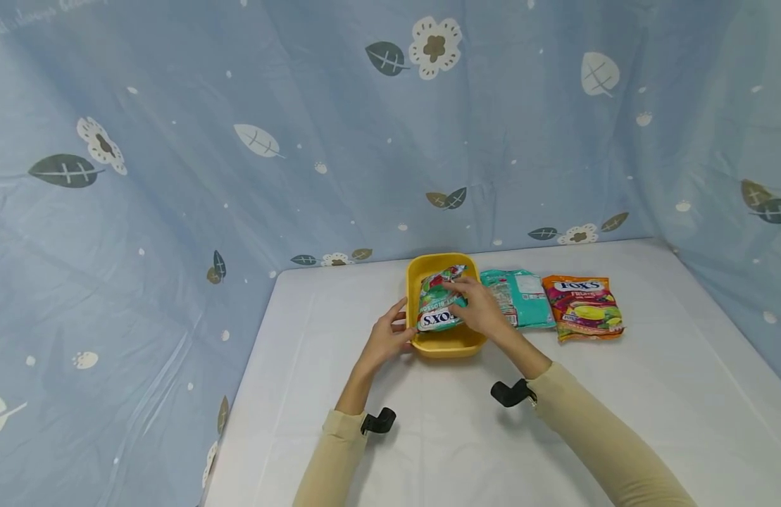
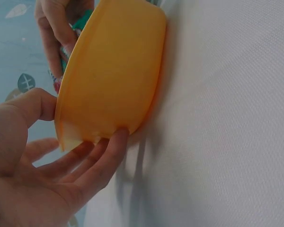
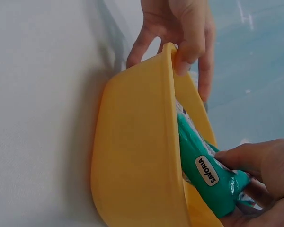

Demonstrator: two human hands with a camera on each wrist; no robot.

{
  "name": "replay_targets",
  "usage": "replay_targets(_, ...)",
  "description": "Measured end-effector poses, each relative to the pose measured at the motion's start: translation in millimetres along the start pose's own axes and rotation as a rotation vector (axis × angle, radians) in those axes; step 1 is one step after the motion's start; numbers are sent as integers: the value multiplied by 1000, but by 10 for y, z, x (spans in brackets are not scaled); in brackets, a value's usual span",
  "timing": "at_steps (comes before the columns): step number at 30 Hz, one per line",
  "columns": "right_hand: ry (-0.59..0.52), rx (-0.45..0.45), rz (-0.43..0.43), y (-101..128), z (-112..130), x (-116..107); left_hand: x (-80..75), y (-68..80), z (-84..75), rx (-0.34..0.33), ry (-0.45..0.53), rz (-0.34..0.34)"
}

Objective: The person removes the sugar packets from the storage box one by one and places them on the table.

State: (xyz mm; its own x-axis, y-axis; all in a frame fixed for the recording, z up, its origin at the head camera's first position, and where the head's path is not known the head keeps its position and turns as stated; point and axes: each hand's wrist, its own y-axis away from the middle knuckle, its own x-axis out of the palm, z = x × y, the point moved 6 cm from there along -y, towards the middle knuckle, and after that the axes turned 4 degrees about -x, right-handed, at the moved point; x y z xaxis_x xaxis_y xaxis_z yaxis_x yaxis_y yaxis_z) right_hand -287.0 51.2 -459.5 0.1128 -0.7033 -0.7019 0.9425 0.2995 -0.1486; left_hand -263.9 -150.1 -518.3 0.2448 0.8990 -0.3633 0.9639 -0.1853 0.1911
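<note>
A yellow plastic basin (image 1: 450,345) stands on the white table, and my left hand (image 1: 386,338) grips its left side, thumb over the rim and fingers spread against the outer wall in the left wrist view. Inside the basin lies a green candy bag (image 1: 436,303) printed FOX'S, its lettering upside down in the head view. My right hand (image 1: 482,306) reaches over the right rim and pinches this bag; in the right wrist view the thumb (image 3: 241,156) presses on the bag's edge beside a SAVORIA label.
Just right of the basin lies a teal candy bag (image 1: 529,299), back side up. Beside it is an orange and purple FOX'S candy bag (image 1: 583,310). A blue patterned curtain (image 1: 365,141) hangs behind the white table (image 1: 441,436).
</note>
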Motion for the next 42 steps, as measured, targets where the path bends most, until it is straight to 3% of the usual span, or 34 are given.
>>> replay_targets(11, -3, 29, 19, 23, 39, -72, -4, 49, -56, -12, -2, -8)
replay_targets(42, -22, -36, -23, 76, 122, -342, 4, 49, -33, -15, -6, -20)
